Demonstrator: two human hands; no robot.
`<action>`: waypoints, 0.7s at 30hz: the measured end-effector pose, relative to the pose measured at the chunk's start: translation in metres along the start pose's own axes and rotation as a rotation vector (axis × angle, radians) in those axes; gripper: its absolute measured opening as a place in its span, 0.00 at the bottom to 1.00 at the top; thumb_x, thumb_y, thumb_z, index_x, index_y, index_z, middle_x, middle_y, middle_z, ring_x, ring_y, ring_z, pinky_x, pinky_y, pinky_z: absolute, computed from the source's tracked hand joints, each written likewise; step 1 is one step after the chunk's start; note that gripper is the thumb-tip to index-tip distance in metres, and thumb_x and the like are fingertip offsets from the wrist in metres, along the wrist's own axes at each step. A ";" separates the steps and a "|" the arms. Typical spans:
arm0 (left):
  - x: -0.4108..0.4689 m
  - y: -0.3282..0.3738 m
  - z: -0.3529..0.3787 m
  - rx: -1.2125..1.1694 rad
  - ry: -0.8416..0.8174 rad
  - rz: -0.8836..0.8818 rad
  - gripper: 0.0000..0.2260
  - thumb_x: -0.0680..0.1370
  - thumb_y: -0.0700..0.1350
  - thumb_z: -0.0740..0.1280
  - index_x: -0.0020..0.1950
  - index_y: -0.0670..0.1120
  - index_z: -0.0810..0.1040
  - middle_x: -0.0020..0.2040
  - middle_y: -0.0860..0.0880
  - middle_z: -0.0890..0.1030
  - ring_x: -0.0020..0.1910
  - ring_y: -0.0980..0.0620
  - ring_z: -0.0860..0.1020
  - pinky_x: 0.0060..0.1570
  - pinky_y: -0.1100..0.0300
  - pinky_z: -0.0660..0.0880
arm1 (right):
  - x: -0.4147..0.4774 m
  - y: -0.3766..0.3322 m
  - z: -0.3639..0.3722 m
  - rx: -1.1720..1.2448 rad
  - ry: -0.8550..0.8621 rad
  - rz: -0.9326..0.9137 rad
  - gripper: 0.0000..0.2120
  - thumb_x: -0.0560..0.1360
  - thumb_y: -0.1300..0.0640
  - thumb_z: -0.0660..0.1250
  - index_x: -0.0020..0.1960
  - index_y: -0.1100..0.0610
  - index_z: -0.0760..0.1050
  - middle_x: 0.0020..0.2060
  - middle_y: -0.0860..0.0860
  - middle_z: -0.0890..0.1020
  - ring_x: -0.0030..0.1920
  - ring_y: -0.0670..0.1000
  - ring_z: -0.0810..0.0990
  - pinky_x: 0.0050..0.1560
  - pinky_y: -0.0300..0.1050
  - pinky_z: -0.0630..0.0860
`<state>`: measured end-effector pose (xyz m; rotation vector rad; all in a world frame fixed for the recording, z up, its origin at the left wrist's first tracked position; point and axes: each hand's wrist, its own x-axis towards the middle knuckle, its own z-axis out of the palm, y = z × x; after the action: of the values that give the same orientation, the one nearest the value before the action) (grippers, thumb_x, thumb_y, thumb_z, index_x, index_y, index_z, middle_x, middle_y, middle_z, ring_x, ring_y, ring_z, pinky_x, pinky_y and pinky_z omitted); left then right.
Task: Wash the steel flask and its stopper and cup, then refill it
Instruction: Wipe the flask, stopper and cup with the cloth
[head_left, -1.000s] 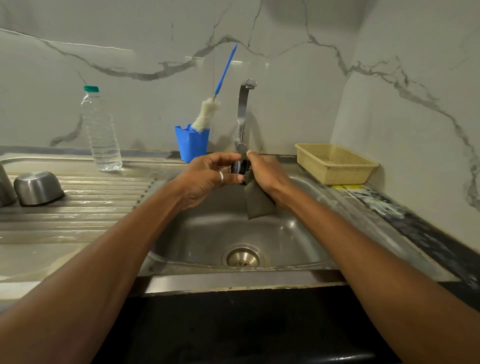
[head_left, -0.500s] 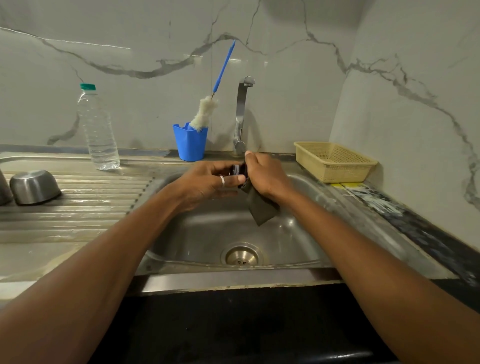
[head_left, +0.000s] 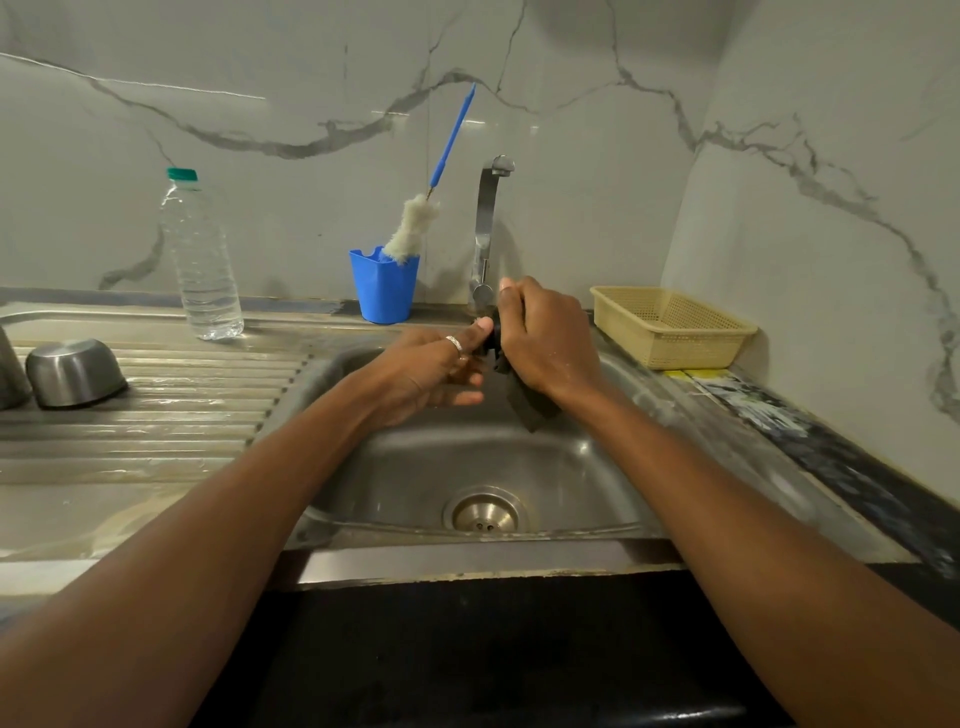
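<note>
Sitting over the back rim of the sink (head_left: 363, 358), by the tap (head_left: 485, 223), the dark stopper (head_left: 491, 338) shows only as a sliver. The left hand (head_left: 431, 374) pinches it between thumb and fingers; the right hand (head_left: 545, 338) curls round a dark cloth (head_left: 530, 405) pressed to it. Open basin lies below. The steel cup (head_left: 72, 371) stands upturned on the drainboard (head_left: 156, 426), well left

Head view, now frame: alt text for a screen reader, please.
Over a steel sink, the left hand pinches a small black stopper while the right hand grips a dark cloth against it. An upturned steel cup sits on the drainboard.
</note>
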<state>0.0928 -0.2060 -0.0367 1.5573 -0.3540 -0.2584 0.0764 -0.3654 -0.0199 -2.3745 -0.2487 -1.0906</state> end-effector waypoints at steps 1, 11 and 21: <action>-0.001 0.000 0.000 -0.016 -0.017 0.018 0.18 0.79 0.56 0.69 0.58 0.41 0.83 0.51 0.45 0.82 0.48 0.52 0.81 0.45 0.57 0.82 | -0.001 0.001 0.000 -0.002 -0.007 -0.006 0.18 0.86 0.49 0.55 0.38 0.52 0.68 0.30 0.43 0.72 0.31 0.41 0.70 0.31 0.34 0.61; -0.003 -0.006 -0.007 0.158 -0.138 0.098 0.18 0.81 0.46 0.70 0.70 0.48 0.78 0.61 0.48 0.83 0.60 0.53 0.81 0.50 0.57 0.82 | 0.001 0.010 0.003 0.204 -0.349 0.414 0.29 0.85 0.39 0.50 0.38 0.56 0.76 0.37 0.50 0.80 0.40 0.51 0.78 0.39 0.46 0.67; -0.001 -0.008 0.000 0.093 -0.069 0.063 0.15 0.81 0.51 0.68 0.59 0.42 0.83 0.53 0.43 0.85 0.50 0.52 0.83 0.48 0.60 0.82 | -0.003 0.008 0.007 0.101 -0.164 0.193 0.27 0.85 0.41 0.52 0.32 0.52 0.70 0.30 0.48 0.77 0.34 0.50 0.76 0.39 0.46 0.65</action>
<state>0.0918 -0.2057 -0.0443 1.6285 -0.4736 -0.2498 0.0823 -0.3683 -0.0288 -2.3432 -0.1256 -0.7784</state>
